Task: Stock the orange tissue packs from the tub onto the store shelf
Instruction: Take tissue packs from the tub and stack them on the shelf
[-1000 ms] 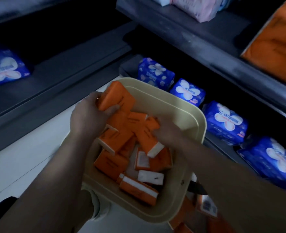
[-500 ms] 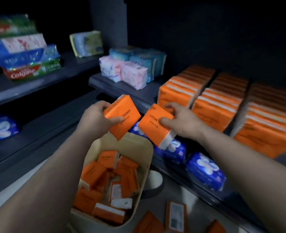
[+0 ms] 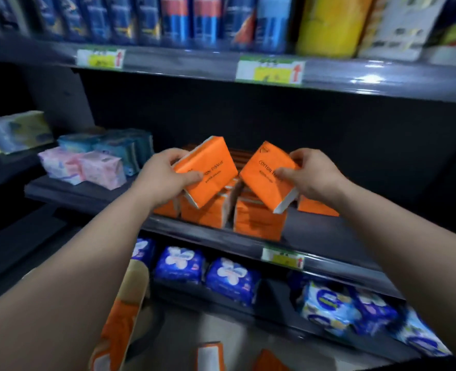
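Dim store shelving fills the view, and the middle shelf (image 3: 320, 235) carries rows of orange tissue packs (image 3: 259, 223) standing on edge. The left hand (image 3: 162, 180) grips one orange pack (image 3: 208, 172) with its thumb on the printed face, and the right hand (image 3: 313, 176) grips a second pack (image 3: 268, 183). Both packs hang tilted in opposite ways just above the stocked rows, inner corners nearly touching. Bare shelf lies right of the rows, so the right hand seems nearer a free slot. The tub (image 3: 137, 279) sits low at left.
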Available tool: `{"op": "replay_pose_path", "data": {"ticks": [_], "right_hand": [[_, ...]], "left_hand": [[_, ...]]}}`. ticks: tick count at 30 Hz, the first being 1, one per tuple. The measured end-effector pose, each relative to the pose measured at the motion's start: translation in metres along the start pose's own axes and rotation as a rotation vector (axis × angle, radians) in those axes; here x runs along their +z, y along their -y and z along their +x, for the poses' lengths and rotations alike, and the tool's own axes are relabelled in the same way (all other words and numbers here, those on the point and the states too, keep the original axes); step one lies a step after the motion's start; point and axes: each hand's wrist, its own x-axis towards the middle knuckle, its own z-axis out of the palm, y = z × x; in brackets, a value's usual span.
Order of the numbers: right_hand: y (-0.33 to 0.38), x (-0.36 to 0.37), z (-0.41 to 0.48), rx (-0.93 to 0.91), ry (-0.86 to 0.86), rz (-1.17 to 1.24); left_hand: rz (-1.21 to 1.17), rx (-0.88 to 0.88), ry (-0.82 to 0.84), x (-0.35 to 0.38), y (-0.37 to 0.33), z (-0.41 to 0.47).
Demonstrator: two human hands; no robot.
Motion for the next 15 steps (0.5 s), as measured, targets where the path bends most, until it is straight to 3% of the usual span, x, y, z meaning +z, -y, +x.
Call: {"op": "replay_pose_path", "data": {"ticks": [9, 15], "right_hand": [[-0.104, -0.07, 0.011, 0.219, -0.215, -0.17], [-0.152, -0.097, 0.021, 0.301, -0.274, -0.235]], "left_hand": [[0.036, 0.12, 0.085, 0.121, -0.076, 0.027], [0.124, 0.236, 0.272, 0.193, -0.108, 0.039]]}}
